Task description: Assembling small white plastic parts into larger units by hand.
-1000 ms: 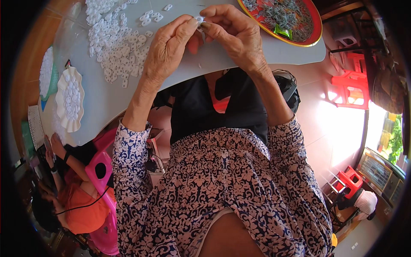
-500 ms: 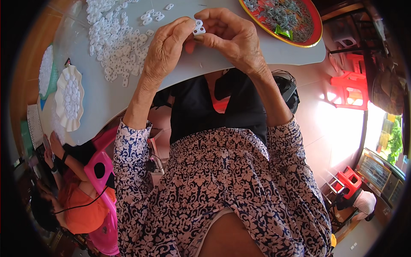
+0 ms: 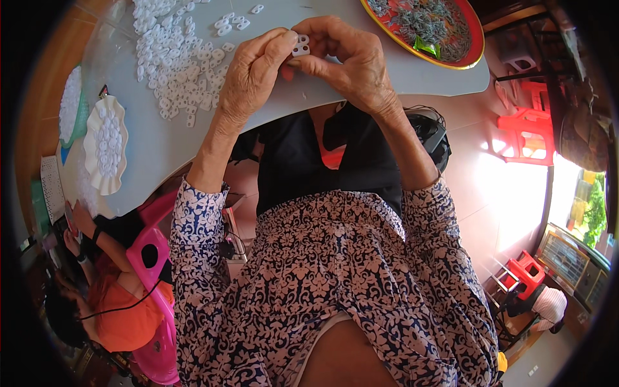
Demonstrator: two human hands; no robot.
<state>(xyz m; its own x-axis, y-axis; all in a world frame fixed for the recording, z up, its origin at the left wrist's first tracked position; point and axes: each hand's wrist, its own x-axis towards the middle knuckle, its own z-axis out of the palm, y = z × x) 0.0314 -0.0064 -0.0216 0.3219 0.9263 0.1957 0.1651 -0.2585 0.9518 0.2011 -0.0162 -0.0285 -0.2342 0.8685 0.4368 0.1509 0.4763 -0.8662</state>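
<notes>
Forearms (image 3: 213, 155): two, both slanting inward from patterned sleeves (image 3: 201, 213), so that the hands are meeting over the near edge of the table (image 3: 445, 80).
Left hand (image 3: 251, 77): bending at the knuckles with its back showing, thumb and forefinger pinching the left side of the white piece (image 3: 300, 46).
Right hand (image 3: 358, 61): curving in from the other side, thumb below and forefinger above, clamping the same piece.
White piece: sitting between both sets of fingertips; four dark holes are showing, though whether this is one part or two pressed together I cannot tell.
Heap (image 3: 184, 71): many small white two-holed parts are spreading left of the left hand.
Group (image 3: 235, 20): five parts are lying just right of the heap, with one single part (image 3: 257, 9) lying apart.
Tray (image 3: 476, 29): one, red, resting beyond the right hand, holding grey bits (image 3: 429, 22) and one green wrapper (image 3: 425, 46).
Dish (image 3: 111, 187): one, wavy-edged, holding white parts at the table's left.
Basket (image 3: 80, 122): one, green, standing beside the dish.
Co-worker (image 3: 132, 316): one, wearing orange, sitting by one pink chair (image 3: 166, 348).
</notes>
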